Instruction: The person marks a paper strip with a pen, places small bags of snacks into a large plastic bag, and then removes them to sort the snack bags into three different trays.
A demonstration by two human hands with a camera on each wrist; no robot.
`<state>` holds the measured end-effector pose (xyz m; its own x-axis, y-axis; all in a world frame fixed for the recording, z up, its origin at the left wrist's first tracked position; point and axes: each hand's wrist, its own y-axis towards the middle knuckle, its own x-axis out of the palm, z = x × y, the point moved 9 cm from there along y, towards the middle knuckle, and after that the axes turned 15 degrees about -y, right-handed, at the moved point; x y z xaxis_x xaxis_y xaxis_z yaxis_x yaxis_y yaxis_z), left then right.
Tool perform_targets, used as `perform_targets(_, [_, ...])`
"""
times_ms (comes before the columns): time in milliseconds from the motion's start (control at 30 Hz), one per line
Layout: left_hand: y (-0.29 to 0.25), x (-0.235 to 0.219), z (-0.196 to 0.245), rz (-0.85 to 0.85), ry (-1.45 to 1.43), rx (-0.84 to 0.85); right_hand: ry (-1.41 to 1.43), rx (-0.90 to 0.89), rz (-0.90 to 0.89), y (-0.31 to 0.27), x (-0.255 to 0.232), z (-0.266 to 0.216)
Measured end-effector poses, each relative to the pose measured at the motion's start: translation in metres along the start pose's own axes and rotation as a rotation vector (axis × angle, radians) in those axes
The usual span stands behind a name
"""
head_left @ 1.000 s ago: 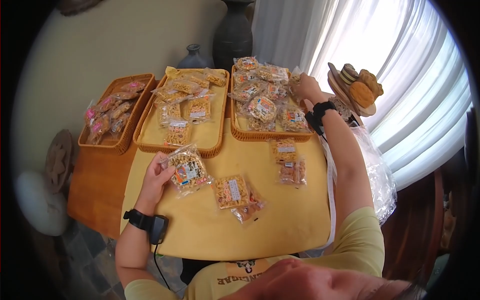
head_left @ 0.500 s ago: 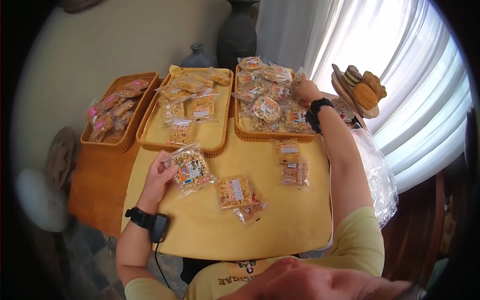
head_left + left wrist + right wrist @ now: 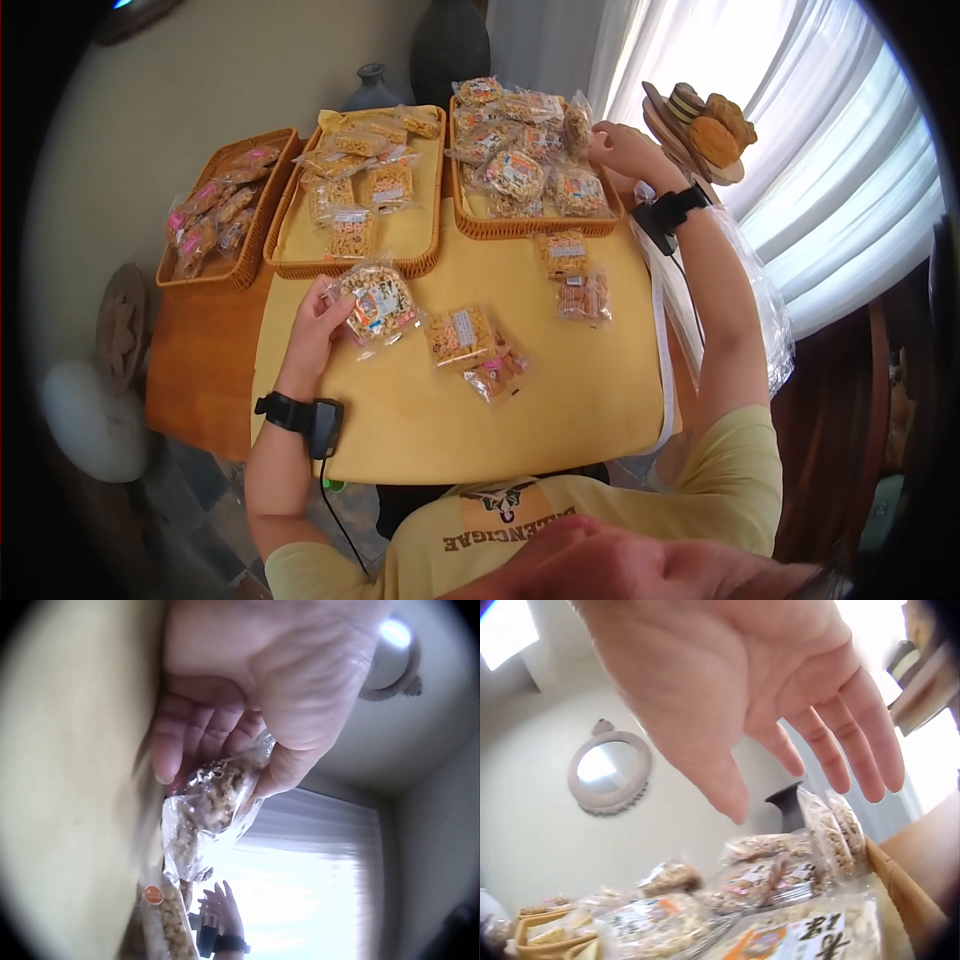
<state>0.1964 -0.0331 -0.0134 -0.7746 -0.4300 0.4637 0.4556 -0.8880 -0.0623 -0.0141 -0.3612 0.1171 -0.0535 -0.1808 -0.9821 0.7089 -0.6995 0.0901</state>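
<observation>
My left hand (image 3: 313, 325) pinches a clear packet of round puffed-grain snack (image 3: 378, 300) with thumb over its left edge, label up, low over the yellow cloth. In the left wrist view that packet (image 3: 221, 799) sits between thumb and fingers. My right hand (image 3: 633, 150) is beside the right wicker basket (image 3: 540, 228), its fingers extended and holding nothing. Just left of its fingertips, a snack packet (image 3: 578, 125) stands on edge along the basket's right side. The right wrist view shows the spread hand (image 3: 757, 682) above two upright packets (image 3: 829, 832) and several flat ones.
The middle basket (image 3: 435, 200) holds several yellowish snack packets, the left basket (image 3: 230, 275) several pink-labelled ones. On the cloth (image 3: 560, 420) lie a rectangular packet (image 3: 460, 338) overlapping another (image 3: 495, 375), and two more near the right basket. A hat-shaped ornament (image 3: 705, 135) stands beyond my right hand.
My right hand has let go of the packet at the right basket's edge and drawn back to the right, fingers opened. The left hand keeps its packet; the head view has tilted down.
</observation>
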Motion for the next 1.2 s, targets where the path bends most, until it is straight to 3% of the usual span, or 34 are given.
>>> perform_targets(167, [0.001, -0.002, 0.001, -0.001, 0.002, 0.037, 0.043, -0.232, -0.138, -0.081, 0.017, -0.058])
perform_targets(233, [0.0, 0.0, 0.002, -0.027, 0.002, 0.039, -0.095, -0.406, 0.0, -0.103, 0.035, -0.08])
perform_targets(467, [0.003, -0.006, 0.002, -0.04, -0.013, 0.057, 0.014, -0.359, -0.037, -0.108, 0.064, -0.087])
perform_targets(667, [0.004, -0.009, 0.002, -0.054, -0.004, 0.051, -0.058, -0.371, 0.105, -0.094, 0.062, -0.085])
perform_targets(767, [0.004, -0.007, 0.002, -0.07, -0.006, 0.045, 0.033, -0.403, 0.234, -0.103, 0.035, -0.079])
perform_targets(833, [0.003, -0.004, 0.003, -0.079, -0.018, 0.047, 0.109, -0.261, 0.115, -0.109, 0.013, -0.07])
perform_targets(967, [0.001, -0.002, 0.003, -0.092, -0.014, 0.026, 0.274, -0.203, 0.068, -0.117, -0.003, -0.071])
perform_targets(1033, [0.001, -0.003, 0.002, -0.098, -0.032, 0.036, 0.633, -0.109, -0.1, -0.12, 0.007, -0.07])
perform_targets(1200, [-0.002, 0.009, 0.005, -0.125, -0.049, 0.042, 0.88, -0.165, -0.219, -0.12, 0.011, -0.093])
